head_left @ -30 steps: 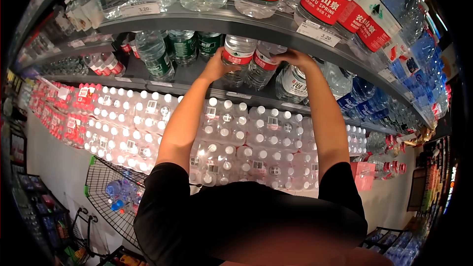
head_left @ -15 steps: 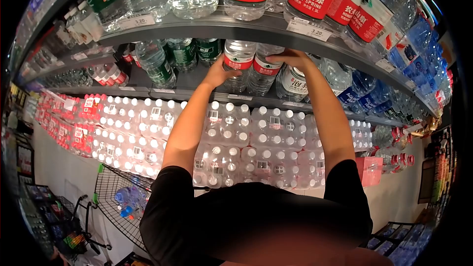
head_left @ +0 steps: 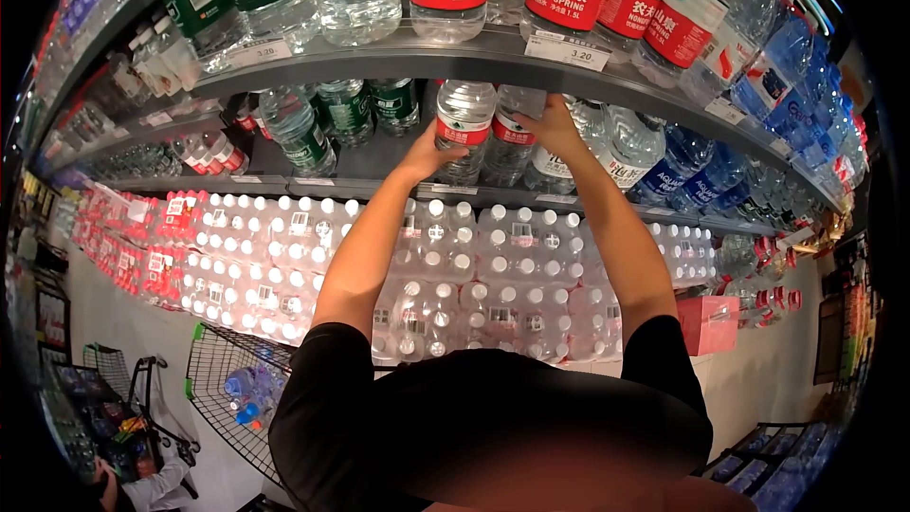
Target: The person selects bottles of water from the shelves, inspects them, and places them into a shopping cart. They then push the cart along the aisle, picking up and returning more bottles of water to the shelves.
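Two clear water bottles with red and white labels stand side by side on the middle shelf, the left water bottle and the right water bottle. My left hand grips the left bottle from its left side, the thumb lying across the front below the label. Around the right side of the right bottle, my right hand is closed near the label, its fingers partly hidden behind. The left bottle's upper part shows under the shelf above; the caps are not clearly visible.
Overhead, the upper shelf edge crosses just above my hands, with large bottles on it. Green-labelled bottles stand left, other clear bottles right. Stacked shrink-wrapped packs lie below. A wire cart holds bottles. Another person's hand shows lower left.
The view has shifted slightly. Against the shelf, the left bottle has come a little forward and right, and more of its top shows. Another person's hand and sleeve have appeared lower left.
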`<state>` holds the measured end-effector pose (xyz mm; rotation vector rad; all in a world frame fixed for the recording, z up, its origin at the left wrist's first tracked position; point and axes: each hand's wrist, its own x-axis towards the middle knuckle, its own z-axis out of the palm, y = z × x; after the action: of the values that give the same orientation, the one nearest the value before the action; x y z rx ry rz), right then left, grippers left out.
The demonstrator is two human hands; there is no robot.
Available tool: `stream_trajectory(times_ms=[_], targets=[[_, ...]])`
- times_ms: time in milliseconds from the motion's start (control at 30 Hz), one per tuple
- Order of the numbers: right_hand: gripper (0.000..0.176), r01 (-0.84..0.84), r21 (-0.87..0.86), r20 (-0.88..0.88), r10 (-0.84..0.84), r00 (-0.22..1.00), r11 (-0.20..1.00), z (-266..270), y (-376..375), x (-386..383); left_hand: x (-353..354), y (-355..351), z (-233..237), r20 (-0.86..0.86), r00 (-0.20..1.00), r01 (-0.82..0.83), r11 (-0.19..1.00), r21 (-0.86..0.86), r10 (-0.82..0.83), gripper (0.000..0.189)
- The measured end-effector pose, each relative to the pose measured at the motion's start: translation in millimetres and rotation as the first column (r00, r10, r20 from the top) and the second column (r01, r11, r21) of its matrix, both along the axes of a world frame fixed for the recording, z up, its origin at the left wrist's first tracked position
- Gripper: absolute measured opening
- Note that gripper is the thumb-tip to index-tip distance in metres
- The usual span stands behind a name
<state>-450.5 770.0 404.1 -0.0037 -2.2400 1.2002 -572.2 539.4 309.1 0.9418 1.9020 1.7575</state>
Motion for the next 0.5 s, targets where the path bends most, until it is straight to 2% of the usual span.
stream_trajectory(times_ms=[33, 67, 100, 133, 200, 233, 267, 300, 367, 467, 500], targets=[[0.062, 0.109, 0.076, -0.123, -0.099, 0.987, 0.991, -4, -9, 4, 13, -2, 10, -0.001, 0.999, -0.035, 0.999, -0.018, 0.035, 0.086], [0.063, 0.167, 0.077, -0.156, -0.154, 0.976, 0.983, -10, -20, 16, 21, -4, 16, -0.003, 0.997, -0.072, 0.997, -0.032, 0.072, 0.087], [0.063, 0.221, 0.081, -0.19, -0.203, 0.961, 0.972, -16, -35, 38, 7, 3, -27, -0.049, 0.992, -0.117, 0.993, -0.017, 0.116, 0.087], [0.064, 0.269, 0.089, -0.224, -0.244, 0.944, 0.959, -22, -49, 62, 14, 0, -32, -0.1, 0.979, -0.178, 0.984, 0.016, 0.178, 0.084], [0.061, 0.093, 0.08, -0.094, -0.085, 0.992, 0.992, -55, -64, 121, 45, -17, -45, -0.188, 0.929, -0.307, 0.948, 0.087, 0.318, 0.077], [0.057, 0.004, -0.017, -0.066, -0.005, 0.998, 1.0, -84, -71, 153, 69, -28, -40, -0.024, 0.944, -0.323, 0.934, 0.151, 0.33, 0.061], [0.054, -0.023, 0.052, 0.051, 0.02, 0.999, 0.998, -97, -77, 187, 87, -39, -52, 0.109, 0.923, -0.385, 0.872, 0.302, 0.37, 0.032], [0.049, -0.008, -0.035, 0.197, 0.015, 0.98, 0.999, -123, -82, 221, 114, -63, -43, 0.117, 0.906, -0.422, 0.881, 0.213, 0.406, 0.016], [0.043, 0.017, -0.307, 0.316, 0.085, 0.945, 0.951, -160, -89, 273, 168, -99, -53, 0.221, 0.903, -0.413, 0.884, 0.218, 0.368, 0.013], [0.038, 0.068, -0.3, 0.399, 0.061, 0.915, 0.952, -181, -95, 327, 240, -143, -73, 0.435, 0.847, -0.407, 0.899, 0.164, 0.305, 0.015], [0.039, 0.042, -0.27, 0.387, 0.068, 0.92, 0.962, -182, -94, 334, 255, -152, -71, 0.447, 0.835, -0.413, 0.902, 0.127, 0.319, 0.015]])
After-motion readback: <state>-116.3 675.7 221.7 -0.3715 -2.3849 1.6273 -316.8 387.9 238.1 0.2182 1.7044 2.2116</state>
